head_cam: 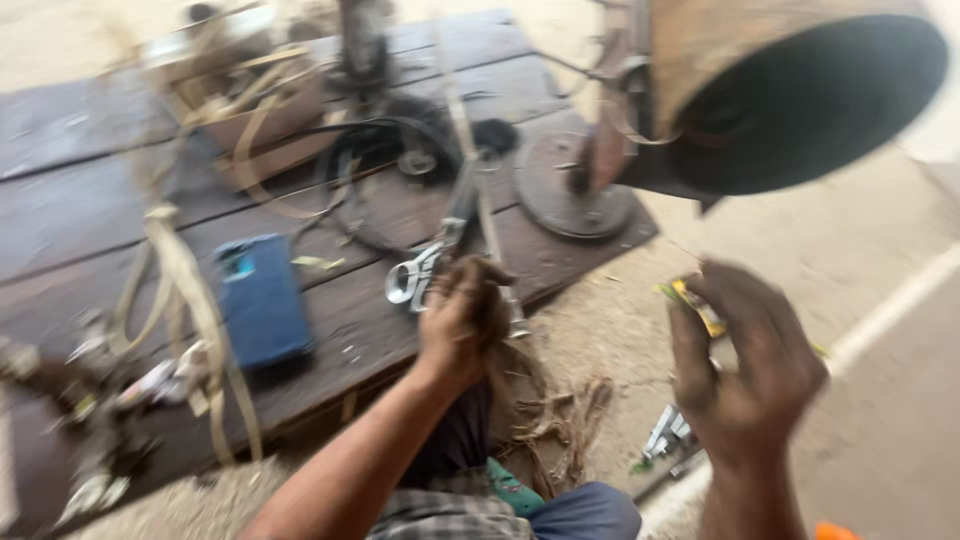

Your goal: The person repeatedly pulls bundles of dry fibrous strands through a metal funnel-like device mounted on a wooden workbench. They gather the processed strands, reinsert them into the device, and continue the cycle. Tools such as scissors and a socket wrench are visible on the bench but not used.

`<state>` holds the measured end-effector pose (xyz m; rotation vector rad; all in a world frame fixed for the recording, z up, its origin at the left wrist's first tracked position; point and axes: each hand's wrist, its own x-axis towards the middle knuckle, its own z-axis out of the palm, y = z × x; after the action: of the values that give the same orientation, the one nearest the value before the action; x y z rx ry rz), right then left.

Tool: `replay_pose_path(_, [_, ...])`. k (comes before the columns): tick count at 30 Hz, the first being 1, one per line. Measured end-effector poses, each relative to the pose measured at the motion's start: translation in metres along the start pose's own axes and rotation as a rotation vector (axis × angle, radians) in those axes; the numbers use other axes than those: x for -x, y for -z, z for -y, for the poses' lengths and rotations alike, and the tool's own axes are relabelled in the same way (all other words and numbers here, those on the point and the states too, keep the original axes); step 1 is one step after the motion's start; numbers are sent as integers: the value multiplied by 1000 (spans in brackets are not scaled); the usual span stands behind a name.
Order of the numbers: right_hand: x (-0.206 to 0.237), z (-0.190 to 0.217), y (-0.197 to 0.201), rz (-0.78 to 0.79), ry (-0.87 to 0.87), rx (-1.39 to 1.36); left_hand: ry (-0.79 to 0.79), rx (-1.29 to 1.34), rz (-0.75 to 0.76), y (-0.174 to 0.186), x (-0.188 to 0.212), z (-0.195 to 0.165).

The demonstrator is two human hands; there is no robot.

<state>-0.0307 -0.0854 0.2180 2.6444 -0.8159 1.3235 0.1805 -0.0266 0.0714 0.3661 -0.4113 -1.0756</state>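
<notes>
The picture is blurred by motion. My left hand [462,318] is closed at the front edge of a dark wooden platform [80,210], gripping something thin; a pale strip [487,215] rises from it, and metal scissors [418,272] lie just beside it. My right hand [745,370] is raised over the sandy ground, fingers curled around a small yellow object [697,305]. Another person's hand [600,155] holds a large round basket-like object [800,90] at the upper right.
On the platform lie a blue phone [263,298], long pale cane strips [190,290], a box of strips [250,100], a dark round disc [572,185] and a black cable loop [375,160]. Fibre scraps [560,415] and a small metal tool [668,435] lie on the ground.
</notes>
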Motion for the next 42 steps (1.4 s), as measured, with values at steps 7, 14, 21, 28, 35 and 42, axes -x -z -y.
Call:
replay_pose_path(7, [-92,-34,-27,-83,121,135,-64,-41,166,-12,-10,-9])
replay_pose_path(14, [-110,-46,-26,179,185,251,-42,-120,100,-12,-22,-5])
replay_pose_path(21, [-120,-43,-24,84,116,153,34,-177,155,-51,-33,-3])
replay_pose_path(28, [-127,-42,-21,273,-49,100,-411,-588,152,-139,-69,-11])
replay_pose_path(35, [-120,-32,-26,302,-216,282,-394,-656,-51,-152,-83,6])
replay_pose_path(42, [-69,12,14,54,-157,190,-596,-866,-81,-130,-105,49])
